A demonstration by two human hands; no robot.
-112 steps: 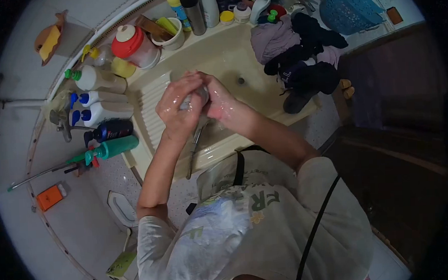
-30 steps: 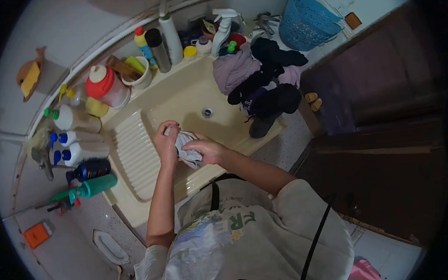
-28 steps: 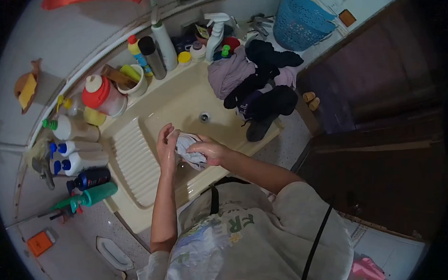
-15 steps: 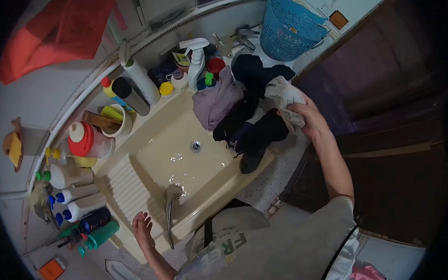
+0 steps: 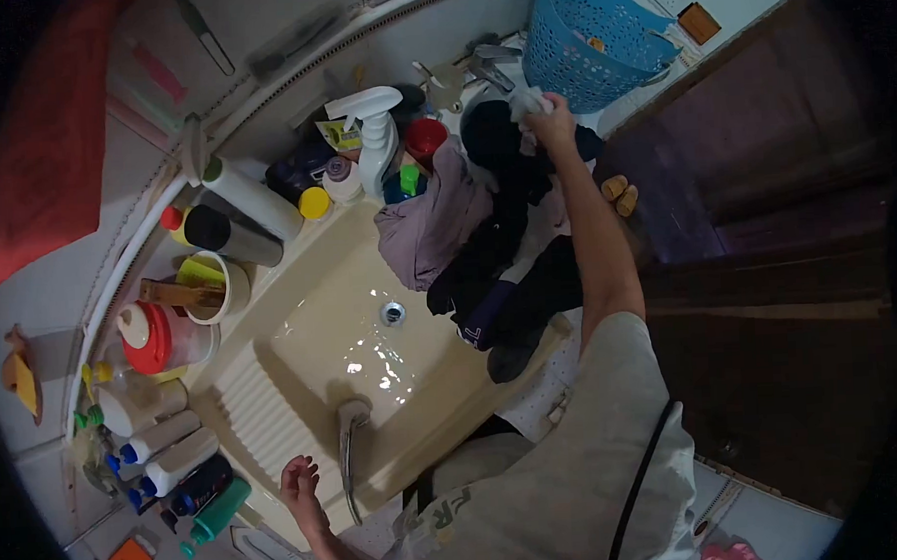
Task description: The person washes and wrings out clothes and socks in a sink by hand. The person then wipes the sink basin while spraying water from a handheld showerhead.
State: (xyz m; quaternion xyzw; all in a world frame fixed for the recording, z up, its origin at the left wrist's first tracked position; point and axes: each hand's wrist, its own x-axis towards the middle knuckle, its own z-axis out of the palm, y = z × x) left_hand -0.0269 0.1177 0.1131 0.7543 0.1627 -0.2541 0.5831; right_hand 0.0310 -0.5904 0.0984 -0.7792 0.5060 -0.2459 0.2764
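Note:
My right hand (image 5: 554,130) is closed on a bunched light-coloured cloth (image 5: 528,106), over dark clothes (image 5: 497,138) at the far right end of the sink. Below that arm, black garments (image 5: 484,298) lie in a heap on the sink's right side. A mauve garment (image 5: 421,231) hangs into the basin beside them. My left hand (image 5: 303,492) is held near the front edge, loosely curled with fingers apart and nothing in it. Close to it are the faucet (image 5: 351,419) and the ribbed washboard (image 5: 269,408) of the cream sink (image 5: 318,271).
A blue perforated basket (image 5: 589,49) stands at the back right. Along the back ledge are a white spray bottle (image 5: 372,143), a red cup (image 5: 425,138) and several bottles. More bottles (image 5: 181,462) line the left side. A red cloth (image 5: 42,148) hangs at upper left.
My right hand has moved up and away with the light cloth, from beside the pile to over the dark clothes near the basket. The view has shifted slightly; my left hand stays near the faucet.

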